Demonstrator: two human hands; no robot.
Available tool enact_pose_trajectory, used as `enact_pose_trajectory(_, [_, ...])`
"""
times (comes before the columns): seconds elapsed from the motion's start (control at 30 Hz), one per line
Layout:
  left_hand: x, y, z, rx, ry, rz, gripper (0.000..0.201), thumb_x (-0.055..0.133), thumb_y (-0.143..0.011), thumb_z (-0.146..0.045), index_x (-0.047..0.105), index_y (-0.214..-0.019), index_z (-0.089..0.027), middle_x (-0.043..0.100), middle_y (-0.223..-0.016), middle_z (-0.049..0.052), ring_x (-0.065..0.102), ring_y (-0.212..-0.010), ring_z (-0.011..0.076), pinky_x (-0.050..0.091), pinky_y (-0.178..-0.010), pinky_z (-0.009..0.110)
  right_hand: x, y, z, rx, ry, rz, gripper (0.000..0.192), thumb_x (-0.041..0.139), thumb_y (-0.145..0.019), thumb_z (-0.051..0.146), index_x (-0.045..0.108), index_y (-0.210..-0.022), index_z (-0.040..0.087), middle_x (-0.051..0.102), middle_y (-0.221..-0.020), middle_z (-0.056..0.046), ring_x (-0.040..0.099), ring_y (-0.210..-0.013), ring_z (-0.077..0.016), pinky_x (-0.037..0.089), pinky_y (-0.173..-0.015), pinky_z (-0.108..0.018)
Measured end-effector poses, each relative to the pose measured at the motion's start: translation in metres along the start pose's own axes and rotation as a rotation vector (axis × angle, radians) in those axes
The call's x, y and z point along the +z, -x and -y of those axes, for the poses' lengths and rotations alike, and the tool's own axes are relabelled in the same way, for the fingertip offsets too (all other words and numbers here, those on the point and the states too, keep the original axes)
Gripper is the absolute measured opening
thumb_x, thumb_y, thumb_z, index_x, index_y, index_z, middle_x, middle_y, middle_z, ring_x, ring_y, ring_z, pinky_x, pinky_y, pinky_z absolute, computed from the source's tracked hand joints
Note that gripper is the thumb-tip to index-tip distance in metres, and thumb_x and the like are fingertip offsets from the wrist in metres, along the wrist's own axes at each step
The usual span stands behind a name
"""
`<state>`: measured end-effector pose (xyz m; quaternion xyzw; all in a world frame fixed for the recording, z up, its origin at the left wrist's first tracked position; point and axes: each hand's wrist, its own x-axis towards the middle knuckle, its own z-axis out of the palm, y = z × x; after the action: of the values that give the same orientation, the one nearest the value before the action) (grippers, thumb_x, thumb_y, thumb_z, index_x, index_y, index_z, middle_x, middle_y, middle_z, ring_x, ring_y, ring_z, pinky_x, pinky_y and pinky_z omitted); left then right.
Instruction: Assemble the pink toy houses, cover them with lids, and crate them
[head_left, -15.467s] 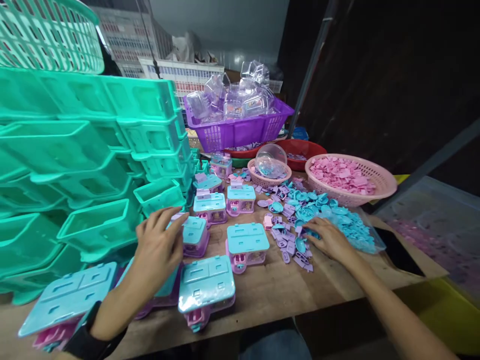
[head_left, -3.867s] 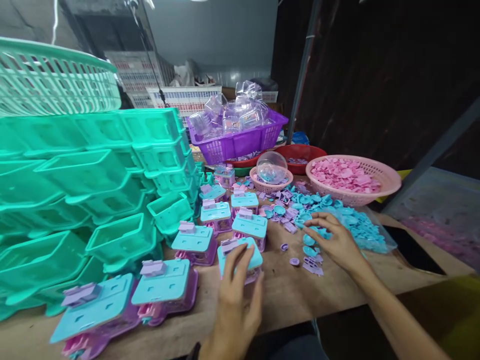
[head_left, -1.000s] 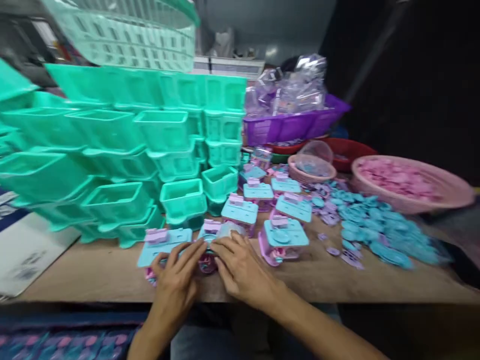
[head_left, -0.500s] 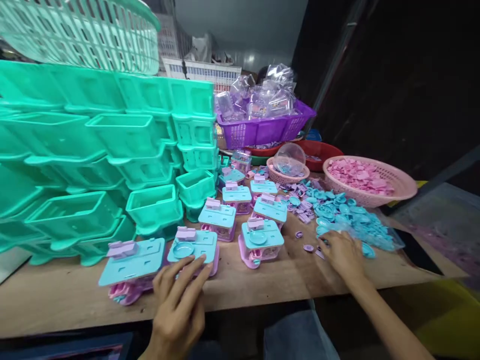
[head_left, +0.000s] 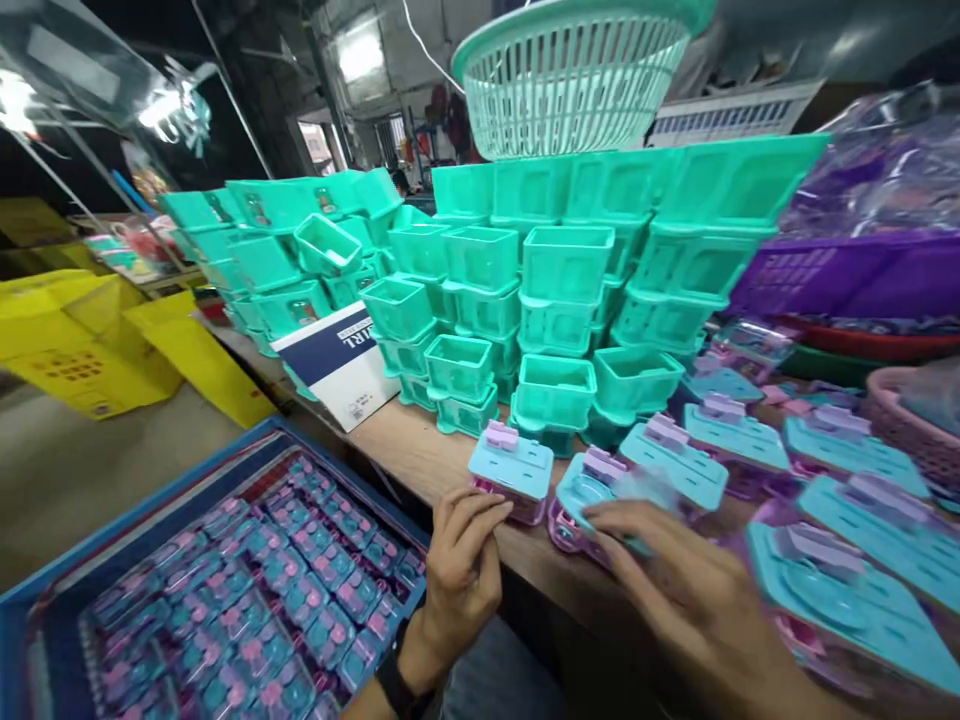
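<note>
My left hand [head_left: 466, 562] is curled with its fingers together, at the near side of a small toy house [head_left: 511, 468] with a light-blue top and a lilac clip; anything inside it is hidden. My right hand [head_left: 686, 590], partly blurred, has its fingers and thumb closing at the near edge of a second toy house [head_left: 581, 490], which has a round light-blue dish on top. A bit of light blue shows under the right fingers, too blurred to name. More such toy houses [head_left: 673, 460] stand behind and to the right, one with a dish [head_left: 829, 595].
Stacked green tubs [head_left: 559, 385] line the back of the wooden table [head_left: 420, 440], with a pale green basket [head_left: 577, 85] on top. A white-and-blue box [head_left: 352, 385] leans at the left edge. Below stands a blue crate [head_left: 281, 430] full of packed toys. A purple basket [head_left: 847, 280] is at right.
The view has swung left, bringing in the crate and yellow boxes. My right hand has left the light-blue parts pile for the dish-topped house. My left hand has moved off that house and curled.
</note>
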<state>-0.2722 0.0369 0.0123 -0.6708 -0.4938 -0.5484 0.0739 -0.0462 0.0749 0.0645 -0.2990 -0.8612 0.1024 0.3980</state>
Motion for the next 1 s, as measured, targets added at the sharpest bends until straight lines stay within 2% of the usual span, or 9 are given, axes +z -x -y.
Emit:
enact_pose_trajectory(0.1, [-0.004,-0.007,0.018,-0.006,-0.067,-0.021,0.044,0.046,-0.091,0.006,0.068,-0.116,-0.023,0.073,-0.106,0.005,0.062,-0.105,0.0205,0.057,-0.093,0.038,0.040,-0.052,-0.001,-0.126,-0.165,0.136,0.011,0.054,-0.101,0.014,0.060,-0.105,0.022,0.072,-0.102,-0.003,0.069,-0.096,-0.0156,0.055,-0.085,-0.025])
enact_pose_trajectory(0.23, [-0.006,-0.015,0.043,0.017,-0.126,0.000,0.041,0.045,-0.092,0.004,0.066,-0.118,-0.020,0.072,-0.112,0.007,0.059,-0.109,0.0209,0.054,-0.096,0.039,0.068,-0.081,-0.023,-0.231,-0.073,0.291,0.012,0.054,-0.100,0.011,0.062,-0.096,0.019,0.072,-0.093,-0.004,0.062,-0.087,-0.0190,0.048,-0.078,-0.032])
enact_pose_trajectory(0.37, [-0.007,-0.022,0.061,0.081,-0.081,0.074,0.047,0.043,-0.092,0.004,0.063,-0.126,-0.020,0.071,-0.120,0.008,0.057,-0.115,0.0222,0.050,-0.098,0.042,0.069,-0.089,-0.039,-0.274,0.058,0.426,0.012,0.055,-0.102,0.017,0.064,-0.095,0.020,0.071,-0.084,-0.002,0.054,-0.080,-0.0189,0.036,-0.071,-0.034])
enact_pose_trajectory(0.47, [-0.009,-0.026,0.070,0.177,-0.020,0.187,0.055,0.041,-0.090,0.004,0.059,-0.134,-0.023,0.071,-0.125,0.007,0.057,-0.120,0.0231,0.046,-0.099,0.044,0.065,-0.093,-0.040,-0.283,0.125,0.443,0.015,0.051,-0.104,0.018,0.066,-0.100,0.020,0.074,-0.092,-0.003,0.054,-0.082,-0.0189,0.034,-0.072,-0.035])
enact_pose_trajectory(0.57, [-0.010,-0.029,0.077,0.205,-0.013,0.216,0.055,0.041,-0.090,0.004,0.059,-0.134,-0.023,0.072,-0.122,0.007,0.058,-0.120,0.0230,0.042,-0.100,0.044,0.064,-0.094,-0.032,-0.291,0.274,0.446,0.021,0.054,-0.099,0.007,0.068,-0.105,0.022,0.077,-0.103,-0.002,0.056,-0.089,-0.0202,0.034,-0.074,-0.037])
enact_pose_trajectory(0.63, [-0.011,-0.029,0.081,0.219,-0.024,0.235,0.054,0.041,-0.090,0.004,0.059,-0.134,-0.022,0.072,-0.122,0.007,0.057,-0.121,0.0228,0.039,-0.101,0.043,0.067,-0.093,-0.023,-0.284,0.350,0.443,0.020,0.059,-0.095,0.003,0.068,-0.099,0.020,0.076,-0.095,-0.002,0.057,-0.092,-0.0215,0.034,-0.077,-0.038])
enact_pose_trajectory(0.7, [-0.011,-0.028,0.086,0.233,-0.045,0.258,0.055,0.040,-0.090,0.004,0.058,-0.135,-0.022,0.072,-0.125,0.007,0.055,-0.123,0.0226,0.038,-0.102,0.043,0.071,-0.092,-0.015,-0.288,0.407,0.418,0.014,0.062,-0.094,0.005,0.066,-0.091,0.019,0.073,-0.085,-0.003,0.057,-0.093,-0.0228,0.035,-0.081,-0.038])
enact_pose_trajectory(0.77, [-0.011,-0.027,0.089,0.239,-0.061,0.271,0.056,0.039,-0.091,0.004,0.057,-0.137,-0.023,0.071,-0.127,0.006,0.055,-0.123,0.0223,0.037,-0.103,0.043,0.074,-0.091,-0.006,-0.293,0.465,0.420,0.011,0.063,-0.095,0.010,0.065,-0.088,0.018,0.071,-0.084,-0.005,0.057,-0.094,-0.0235,0.036,-0.084,-0.038])
enact_pose_trajectory(1.0, [-0.014,-0.023,0.102,0.284,-0.008,0.307,0.059,0.043,-0.094,-0.002,0.051,-0.146,-0.029,0.067,-0.133,0.006,0.057,-0.124,0.0253,0.043,-0.104,0.044,0.079,-0.090,0.002,-0.289,0.485,0.483,0.006,0.060,-0.098,0.016,0.064,-0.093,0.014,0.070,-0.087,-0.006,0.058,-0.095,-0.0229,0.041,-0.088,-0.035])
